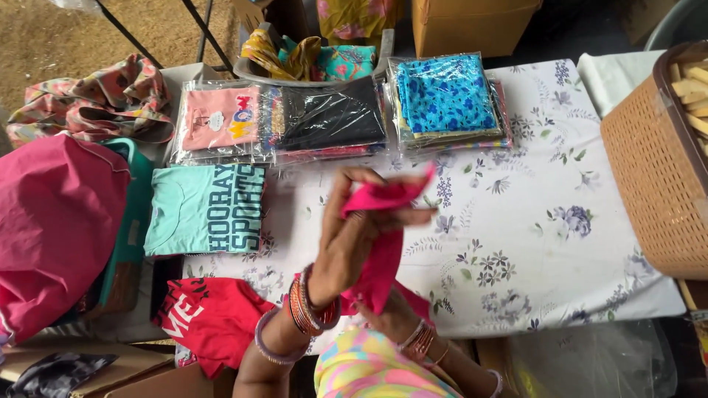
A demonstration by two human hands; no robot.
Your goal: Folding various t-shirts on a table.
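A table with a white flowery cloth (531, 243) stands in the middle. At its far edge lie clear bags with folded clothes: a pink one (220, 118), a black one (332, 114) and a blue flowery stack (446, 96). A mint green shirt (205, 208) lies flat on the left, and a red shirt (214, 317) hangs off the near edge. A brown basket (656, 177) sits on the right.

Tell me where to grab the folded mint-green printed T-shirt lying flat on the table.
Take the folded mint-green printed T-shirt by its right-hand folded edge, coming in from the bare floral tablecloth side. It lies flat; bagged clothes sit above it and a teal garment under its left edge, so only the right side looks open. Both hands hold pink cloth.
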